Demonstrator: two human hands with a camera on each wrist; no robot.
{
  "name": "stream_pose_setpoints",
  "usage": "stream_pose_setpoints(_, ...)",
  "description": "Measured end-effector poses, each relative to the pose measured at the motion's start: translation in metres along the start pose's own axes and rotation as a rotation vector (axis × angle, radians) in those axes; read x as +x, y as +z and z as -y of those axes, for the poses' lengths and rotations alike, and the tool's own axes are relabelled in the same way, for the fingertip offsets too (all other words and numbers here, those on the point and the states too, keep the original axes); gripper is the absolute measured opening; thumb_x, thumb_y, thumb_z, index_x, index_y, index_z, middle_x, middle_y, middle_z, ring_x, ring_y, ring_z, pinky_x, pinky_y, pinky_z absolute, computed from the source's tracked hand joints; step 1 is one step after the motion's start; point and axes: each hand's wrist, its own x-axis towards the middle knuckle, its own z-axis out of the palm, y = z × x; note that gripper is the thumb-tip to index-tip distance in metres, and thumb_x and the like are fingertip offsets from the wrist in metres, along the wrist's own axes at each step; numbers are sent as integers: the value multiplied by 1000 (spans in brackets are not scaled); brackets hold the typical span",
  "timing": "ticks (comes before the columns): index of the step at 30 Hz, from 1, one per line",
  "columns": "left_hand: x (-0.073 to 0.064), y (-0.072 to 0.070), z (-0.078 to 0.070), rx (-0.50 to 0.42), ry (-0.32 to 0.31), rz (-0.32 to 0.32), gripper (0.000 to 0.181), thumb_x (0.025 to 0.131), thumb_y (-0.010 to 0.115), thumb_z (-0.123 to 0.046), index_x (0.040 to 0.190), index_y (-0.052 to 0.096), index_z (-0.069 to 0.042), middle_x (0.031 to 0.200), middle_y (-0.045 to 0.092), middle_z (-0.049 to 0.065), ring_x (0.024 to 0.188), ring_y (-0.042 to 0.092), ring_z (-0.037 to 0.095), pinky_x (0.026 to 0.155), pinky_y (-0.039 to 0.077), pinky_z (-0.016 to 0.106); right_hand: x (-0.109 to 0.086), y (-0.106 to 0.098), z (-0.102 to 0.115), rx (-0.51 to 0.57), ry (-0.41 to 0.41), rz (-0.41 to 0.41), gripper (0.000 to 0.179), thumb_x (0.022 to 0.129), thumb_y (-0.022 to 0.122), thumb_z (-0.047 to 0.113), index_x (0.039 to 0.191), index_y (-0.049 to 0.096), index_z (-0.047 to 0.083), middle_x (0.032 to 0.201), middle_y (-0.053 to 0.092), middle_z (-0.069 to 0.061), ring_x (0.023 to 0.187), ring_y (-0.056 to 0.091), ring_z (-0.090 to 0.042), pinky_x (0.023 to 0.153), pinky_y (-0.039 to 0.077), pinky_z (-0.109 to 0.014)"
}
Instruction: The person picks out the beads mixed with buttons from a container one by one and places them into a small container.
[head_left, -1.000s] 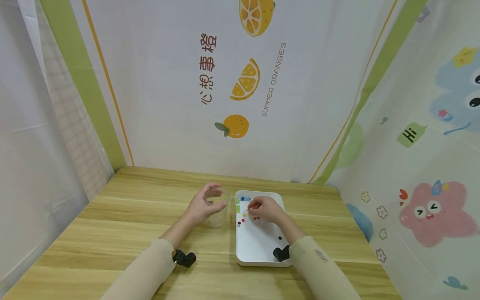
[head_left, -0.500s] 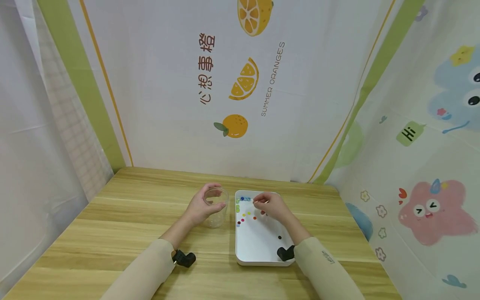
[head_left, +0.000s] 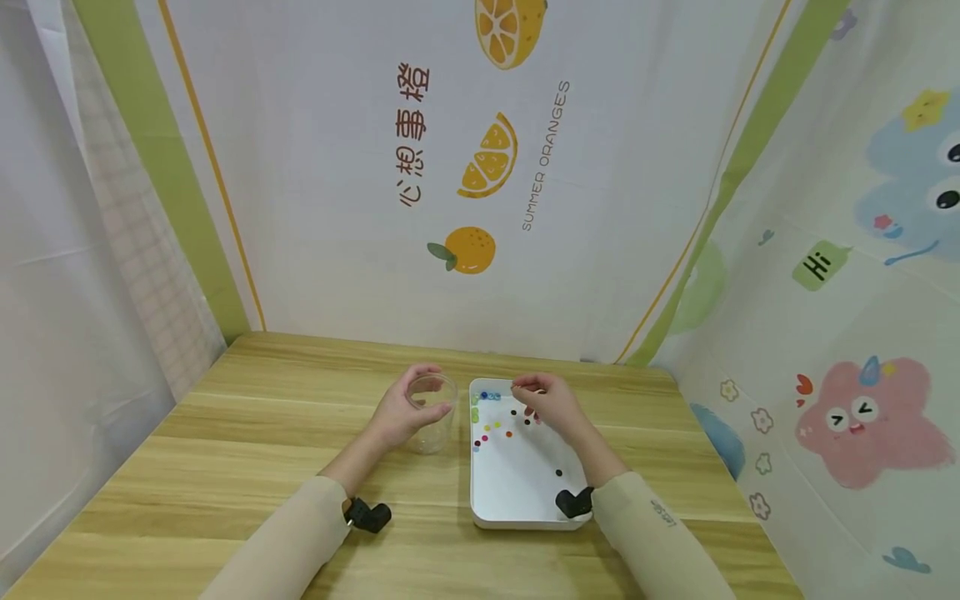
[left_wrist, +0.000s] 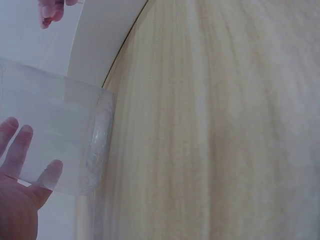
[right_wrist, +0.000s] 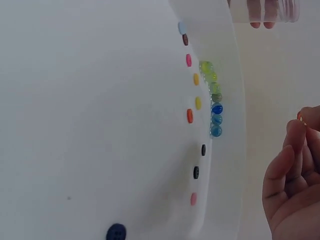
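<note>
The right hand (head_left: pixel 550 402) has slid a little farther and to the right, so two dark buttons (head_left: pixel 513 412) now show to its left, while the left hand (head_left: pixel 405 411) and its cup stay where they were. The right thumb and fingertips pinch a small orange piece (right_wrist: pixel 300 117) above the tray's far edge; a thing so thin probably leaves room only for the tips. The left fingers and thumb are wrapped round the upper part of the clear cup (head_left: pixel 431 435) from its left, a hold that seems meant to steady it while leaving the mouth uncovered. The cup is roughly upright just left of the white tray (head_left: pixel 517 496), likely kept close so the hands work side by side; whether its base touches the table (head_left: pixel 225 467) I cannot tell. Inside the tray, flat buttons in yellow, pink and orange lie scattered across the far left half, with a navy button (head_left: pixel 558 472) alone near the right side. Green and blue marbles (head_left: pixel 484 396) line the far left corner, touching the walls, which presumably stop them rolling. Beyond the table hangs a white cloth (head_left: pixel 337 267) printed with oranges.
</note>
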Motion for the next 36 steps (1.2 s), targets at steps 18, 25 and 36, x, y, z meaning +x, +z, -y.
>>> stream_pose_setpoints(18, 4, -1, 3, -2, 0, 2, 68, 94, 85, -13, 153, 50, -8, 153, 60, 29, 143, 58, 49, 108, 58, 49, 5, 4, 41, 49, -81, 28, 28, 103, 76, 23, 127, 76, 7, 115, 75, -20, 75, 66, -18, 72, 57, -32)
stream_pose_setpoints(25, 3, 0, 3, -5, 6, -10, 66, 94, 85, -13, 151, 52, -10, 152, 60, 30, 142, 59, 43, 114, 53, 63, 5, 14, 58, 56, -124, 56, 26, 102, 77, 22, 124, 77, 7, 108, 77, -11, 75, 67, -21, 67, 54, -27)
stream_pose_setpoints(36, 3, -1, 3, -14, 5, -8, 66, 95, 84, -12, 152, 52, -8, 152, 60, 31, 142, 59, 44, 112, 56, 57, 7, 30, 75, 47, -158, 94, 28, 104, 76, 24, 127, 77, 8, 114, 77, -12, 79, 68, -25, 68, 55, -28)
